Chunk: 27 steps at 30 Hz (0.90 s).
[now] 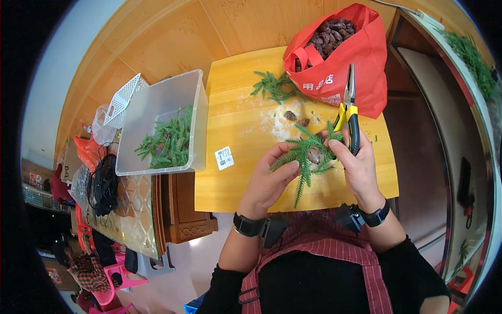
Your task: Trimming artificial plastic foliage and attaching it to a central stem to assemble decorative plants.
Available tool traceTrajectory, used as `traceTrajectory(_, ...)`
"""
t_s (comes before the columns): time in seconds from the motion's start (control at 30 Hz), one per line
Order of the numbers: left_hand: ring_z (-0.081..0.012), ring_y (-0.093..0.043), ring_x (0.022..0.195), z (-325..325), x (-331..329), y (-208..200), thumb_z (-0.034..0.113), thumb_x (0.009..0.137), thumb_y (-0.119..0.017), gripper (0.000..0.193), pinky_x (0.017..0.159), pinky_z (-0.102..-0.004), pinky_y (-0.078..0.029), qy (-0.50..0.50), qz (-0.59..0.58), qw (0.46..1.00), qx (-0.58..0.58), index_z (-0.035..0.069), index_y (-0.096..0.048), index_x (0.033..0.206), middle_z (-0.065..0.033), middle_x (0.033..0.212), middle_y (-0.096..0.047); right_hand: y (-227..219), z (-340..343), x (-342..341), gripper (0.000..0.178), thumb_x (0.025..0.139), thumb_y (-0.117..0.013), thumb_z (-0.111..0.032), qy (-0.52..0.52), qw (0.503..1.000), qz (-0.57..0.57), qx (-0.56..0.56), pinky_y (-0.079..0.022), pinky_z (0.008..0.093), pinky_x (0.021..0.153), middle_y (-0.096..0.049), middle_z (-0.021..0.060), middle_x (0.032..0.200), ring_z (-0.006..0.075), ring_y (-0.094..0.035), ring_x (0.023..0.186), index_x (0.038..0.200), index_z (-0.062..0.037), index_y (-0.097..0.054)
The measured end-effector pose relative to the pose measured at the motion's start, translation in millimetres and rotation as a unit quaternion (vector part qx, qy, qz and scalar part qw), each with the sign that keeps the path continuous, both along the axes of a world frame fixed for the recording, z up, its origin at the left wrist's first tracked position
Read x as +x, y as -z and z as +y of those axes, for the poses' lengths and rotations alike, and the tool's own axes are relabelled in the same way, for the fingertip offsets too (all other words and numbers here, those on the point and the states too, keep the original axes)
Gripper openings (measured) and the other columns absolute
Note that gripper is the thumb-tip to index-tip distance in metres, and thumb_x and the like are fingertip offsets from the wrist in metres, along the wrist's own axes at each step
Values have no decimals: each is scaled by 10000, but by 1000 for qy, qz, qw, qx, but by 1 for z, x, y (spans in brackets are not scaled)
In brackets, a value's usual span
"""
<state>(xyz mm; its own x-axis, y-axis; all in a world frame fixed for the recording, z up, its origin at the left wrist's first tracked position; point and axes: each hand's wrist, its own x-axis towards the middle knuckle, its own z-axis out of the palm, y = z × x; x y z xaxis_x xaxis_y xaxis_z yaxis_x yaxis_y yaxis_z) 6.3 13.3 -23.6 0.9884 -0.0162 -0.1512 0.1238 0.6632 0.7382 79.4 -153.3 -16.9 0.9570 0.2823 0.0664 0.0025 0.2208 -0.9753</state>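
Low over the wooden table's near side, my left hand [267, 179] pinches the left side of a small green artificial pine wreath [302, 149]. A brown pine cone [314, 155] shows among its needles. My right hand [361, 170] grips the wreath's right side between thumb and fingers. That same hand also holds long-nose pliers [353, 111] with black and yellow handles, jaws pointing up and away. Just beyond the wreath lie a loose pine cone [290, 115] and another cone [303, 122]. A second green wreath [272, 87] rests farther back.
A red bag [366, 63] full of dark pine cones [330, 37] stands at the table's back right. To the left, a clear plastic bin [200, 120] holds green sprigs [170, 144]. A white label [224, 158] and whitish dust lie on the yellow tabletop [235, 99].
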Motion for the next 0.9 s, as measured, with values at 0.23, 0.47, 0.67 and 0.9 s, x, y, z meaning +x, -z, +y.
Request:
traceTrajectory(0.23,-126,-563,904,3,3,9,44,836,-574,280,794,-257,-472,-12,17,998,61,14,-484,1100,-52,1003,-572,-3,3,-8,233,776,-616,-18,-9,1000,-17,-20,-420,224,753,-473,-9,781,87,-540,836,768,-89,-394)
traceTrajectory(0.47,-134,-566,905,1,3,10,-6,825,-571,252,805,-279,-483,-19,-9,998,65,4,-492,1064,-68,994,-575,1,8,-10,334,715,-694,-48,0,997,-70,12,-392,235,741,-548,45,874,73,-475,782,753,-103,-367)
traceTrajectory(0.67,-130,-565,897,-4,1,4,-26,814,-574,252,797,-274,-483,-53,-36,990,126,6,-482,1046,-67,987,-574,3,2,-14,443,649,-741,-50,-54,988,-100,-104,-380,269,874,-579,114,1077,127,-507,982,996,-10,-468)
traceTrajectory(0.9,-116,-561,895,-7,4,1,-26,808,-579,223,791,-259,-475,-64,-54,985,153,12,-477,1002,-52,960,-569,5,5,-14,415,699,-712,-70,-6,985,-78,-151,-385,212,725,-514,8,858,70,-459,782,1053,-4,-505)
